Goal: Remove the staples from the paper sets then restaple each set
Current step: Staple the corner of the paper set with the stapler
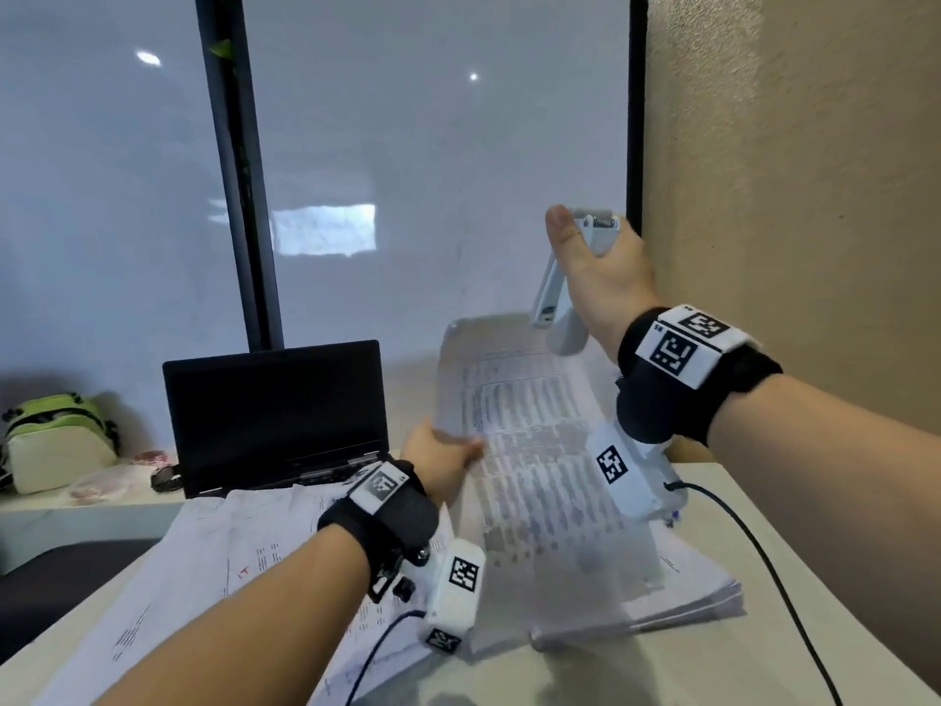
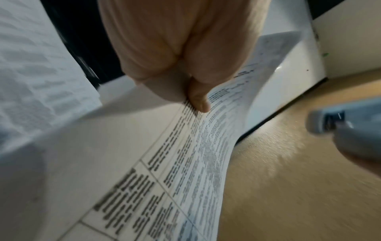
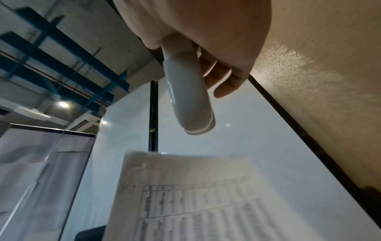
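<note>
— Left hand (image 1: 442, 458)?
— Pinching the left edge of a printed paper set (image 1: 529, 425), thumb on top, fingers under; lifted off the table (image 1: 764, 670) and curling up toward the far side.
— Right hand (image 1: 601, 270)?
— Raised high at far right, fingers and thumb wrapped round a white stapler (image 1: 552, 293); stapler hanging nose-down just above the far right corner of the lifted set, apparently not touching it. Arms of the stapler spread apart at the low end.
— Seen from the right wrist?
— Rounded stapler body (image 3: 188, 97) jutting out of the grip, top of the paper set (image 3: 185, 195) below it, blurred.
— Under the lifted set?
— A thick stack of papers (image 1: 687, 598) on the table, near right; more loose sheets (image 1: 214, 552) spread to the left.
— Farther out?
— Open black laptop (image 1: 277, 415) at far left of the papers, screen dark. Green and white bag (image 1: 58, 440) at far left. Frosted glass partition (image 1: 433, 145) behind, beige wall (image 1: 814, 170) on the right.
</note>
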{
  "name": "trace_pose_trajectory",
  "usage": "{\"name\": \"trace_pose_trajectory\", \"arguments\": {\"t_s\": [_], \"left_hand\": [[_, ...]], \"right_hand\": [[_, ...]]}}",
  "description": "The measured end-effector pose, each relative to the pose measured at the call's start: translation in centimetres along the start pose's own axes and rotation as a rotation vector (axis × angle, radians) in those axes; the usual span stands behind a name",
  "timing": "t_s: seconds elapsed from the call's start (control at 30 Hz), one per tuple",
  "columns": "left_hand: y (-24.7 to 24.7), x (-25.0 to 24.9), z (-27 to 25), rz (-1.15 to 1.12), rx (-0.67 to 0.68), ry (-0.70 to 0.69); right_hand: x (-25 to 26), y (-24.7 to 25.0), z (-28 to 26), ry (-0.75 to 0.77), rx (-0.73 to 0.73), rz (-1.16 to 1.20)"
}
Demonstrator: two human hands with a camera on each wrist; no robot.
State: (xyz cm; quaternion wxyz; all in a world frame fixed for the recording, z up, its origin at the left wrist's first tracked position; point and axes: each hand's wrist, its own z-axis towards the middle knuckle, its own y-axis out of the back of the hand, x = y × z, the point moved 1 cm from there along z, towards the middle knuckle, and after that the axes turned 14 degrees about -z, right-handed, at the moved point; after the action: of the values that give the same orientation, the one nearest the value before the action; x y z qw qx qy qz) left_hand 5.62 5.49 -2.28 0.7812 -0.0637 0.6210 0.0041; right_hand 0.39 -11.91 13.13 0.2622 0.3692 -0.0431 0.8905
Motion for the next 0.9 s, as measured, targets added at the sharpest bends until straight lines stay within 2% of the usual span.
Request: {"name": "trace_pose_trajectory", "arguments": {"t_s": [0.1,0.17,0.3,0.43,0.53,0.63,0.8,0.9], "left_hand": [[4.9,2.1,3.2,0.059,-0.129,0.046],[8.8,2.7,4.9,0.213,-0.218,0.094],[14.8,1.8,5.4,0.591,-0.312,0.231],[15.9,2.2,4.9,0.886,-0.376,0.292],[14.6,2.0,5.1,0.985,-0.383,0.233],[11.9,1.7,5.7,1.169,-0.209,0.187],[4.7,3.9,7.4,0.957,0.108,0.153],[0.5,6.1,7.7,0.838,0.256,0.255]], "right_hand": [[-3.8,-0.3,-0.7,-0.085,0.085,-0.096],[-6.8,-0.7,-1.4,-0.162,0.185,-0.148],[-12.5,-1.7,-3.2,-0.273,0.329,-0.240],[-16.1,-2.7,-4.9,-0.353,0.424,-0.275],[-17.8,-3.3,-5.4,-0.404,0.460,-0.318],[-18.3,-3.6,-5.7,-0.417,0.486,-0.390],[-20.5,-4.5,-5.6,-0.462,0.485,-0.465],[-21.4,-4.8,-5.7,-0.473,0.526,-0.512]]}}
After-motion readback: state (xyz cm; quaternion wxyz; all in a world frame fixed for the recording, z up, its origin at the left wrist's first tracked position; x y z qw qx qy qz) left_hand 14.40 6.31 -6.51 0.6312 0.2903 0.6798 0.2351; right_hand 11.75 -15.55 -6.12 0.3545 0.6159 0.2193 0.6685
